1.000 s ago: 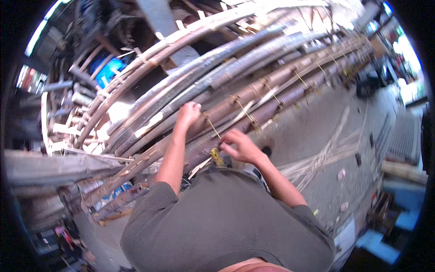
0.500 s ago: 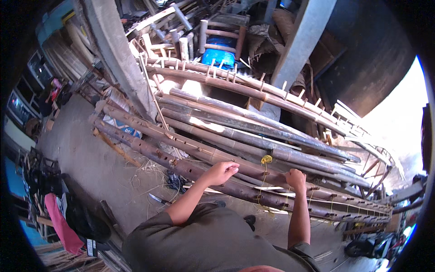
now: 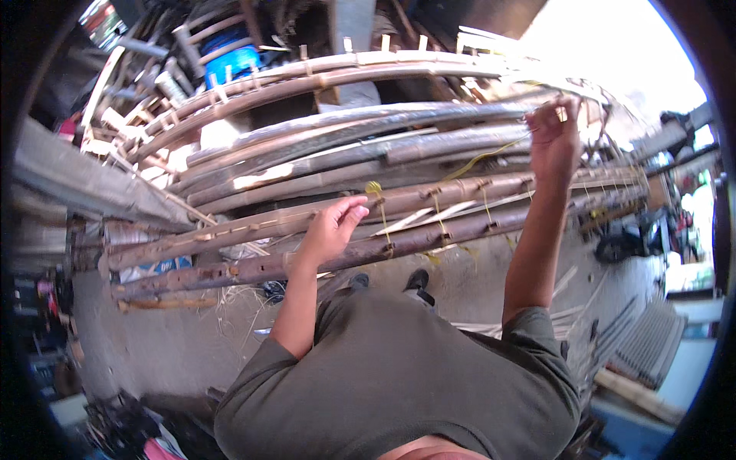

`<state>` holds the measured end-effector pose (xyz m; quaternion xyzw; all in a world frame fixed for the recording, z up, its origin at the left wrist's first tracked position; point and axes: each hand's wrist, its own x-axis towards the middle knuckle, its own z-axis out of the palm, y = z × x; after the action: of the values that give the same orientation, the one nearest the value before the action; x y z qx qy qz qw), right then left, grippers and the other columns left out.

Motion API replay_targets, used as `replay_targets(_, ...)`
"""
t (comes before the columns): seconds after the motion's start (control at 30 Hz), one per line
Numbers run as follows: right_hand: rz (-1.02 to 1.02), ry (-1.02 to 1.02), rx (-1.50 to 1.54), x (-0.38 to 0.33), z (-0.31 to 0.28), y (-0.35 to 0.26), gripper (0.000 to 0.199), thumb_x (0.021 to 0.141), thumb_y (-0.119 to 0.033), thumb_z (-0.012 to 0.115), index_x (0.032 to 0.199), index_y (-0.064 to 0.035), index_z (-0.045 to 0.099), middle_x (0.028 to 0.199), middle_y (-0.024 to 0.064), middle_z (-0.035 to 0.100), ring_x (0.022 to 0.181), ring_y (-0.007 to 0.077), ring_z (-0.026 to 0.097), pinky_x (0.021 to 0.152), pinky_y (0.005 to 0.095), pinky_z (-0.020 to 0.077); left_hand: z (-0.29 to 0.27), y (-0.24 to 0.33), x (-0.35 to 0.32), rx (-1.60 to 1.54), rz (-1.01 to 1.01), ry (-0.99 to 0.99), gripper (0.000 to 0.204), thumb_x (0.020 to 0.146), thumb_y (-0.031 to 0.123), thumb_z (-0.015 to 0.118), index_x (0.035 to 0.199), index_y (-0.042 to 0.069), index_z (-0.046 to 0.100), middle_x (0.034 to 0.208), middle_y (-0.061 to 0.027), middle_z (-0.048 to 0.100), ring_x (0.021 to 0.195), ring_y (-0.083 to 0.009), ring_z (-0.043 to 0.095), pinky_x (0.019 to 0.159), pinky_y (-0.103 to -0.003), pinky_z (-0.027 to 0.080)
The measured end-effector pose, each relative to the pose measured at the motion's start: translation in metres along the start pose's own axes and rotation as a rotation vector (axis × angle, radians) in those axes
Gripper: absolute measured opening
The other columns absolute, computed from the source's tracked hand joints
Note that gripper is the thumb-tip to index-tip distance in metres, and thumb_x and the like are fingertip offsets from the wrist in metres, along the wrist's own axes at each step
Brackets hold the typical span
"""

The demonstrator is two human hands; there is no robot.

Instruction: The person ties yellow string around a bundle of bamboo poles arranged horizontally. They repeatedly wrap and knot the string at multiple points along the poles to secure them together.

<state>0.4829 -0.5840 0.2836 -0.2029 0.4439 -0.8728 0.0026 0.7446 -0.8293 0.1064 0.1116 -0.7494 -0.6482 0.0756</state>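
A long rack of bamboo poles point(image 3: 399, 153) is stretching across a cluttered workshop with a concrete floor point(image 3: 475, 284). Several yellow ties are already hanging on the front poles; more joints look untied. The right hand point(image 3: 553, 138) is pinching a yellow cord point(image 3: 479, 159) pulled taut, while the left hand point(image 3: 331, 228) is lying open-fingered against the lower pole point(image 3: 230, 268).
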Motion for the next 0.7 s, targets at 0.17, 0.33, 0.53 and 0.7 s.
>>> replay_targets(0.17, -0.281, -0.136, -0.035, -0.019, -0.064, -0.136, 0.017, 0.097, -0.024, 0.055, 0.095, -0.0081, 0.059, 0.069, -0.0007, 0.050, 0.061, 0.0123, 0.046, 0.064, 0.0325, 0.0419, 0.021, 0.044, 0.012, -0.018, 0.078, -0.128, 0.034, 0.099, 0.023, 0.054, 0.122, -0.002, 0.059, 0.105, -0.0089, 0.069, 0.101, -0.0131, 0.061, 0.091, -0.028, 0.046)
replay_targets(0.33, -0.019, 0.110, -0.370, -0.099, -0.103, -0.146, 0.022, 0.097, -0.028, 0.055, 0.103, -0.0068, 0.058, 0.087, 0.0028, 0.058, 0.063, 0.0134, 0.053, 0.059, 0.0277, 0.0465, 0.051, 0.041, 0.029, -0.102, 0.078, -0.306, 0.035, 0.098, 0.024, 0.056, 0.120, -0.003, 0.060, 0.102, -0.0094, 0.070, 0.097, -0.0134, 0.062, 0.088, -0.028, 0.047)
replay_targets(0.53, 0.478, -0.049, -0.629, -0.225, -0.084, -0.028, 0.015, 0.098, -0.011, 0.053, 0.107, -0.0015, 0.059, 0.087, -0.0009, 0.057, 0.079, 0.0068, 0.055, 0.072, 0.0226, 0.0471, 0.115, 0.037, 0.025, -0.326, -0.095, -0.553, 0.027, 0.099, 0.018, 0.053, 0.115, -0.002, 0.061, 0.101, -0.0088, 0.067, 0.098, -0.0130, 0.062, 0.089, -0.027, 0.049)
replay_targets(0.7, 0.451, 0.164, -0.380, -0.288, -0.074, -0.004, 0.017, 0.097, -0.005, 0.053, 0.107, -0.0062, 0.040, 0.088, -0.0003, 0.050, 0.079, 0.0083, 0.055, 0.071, 0.0235, 0.0473, 0.158, 0.047, 0.006, -0.443, -0.256, -0.823, 0.024, 0.098, 0.019, 0.057, 0.108, -0.002, 0.063, 0.096, -0.0062, 0.067, 0.088, -0.0101, 0.062, 0.080, -0.025, 0.051)
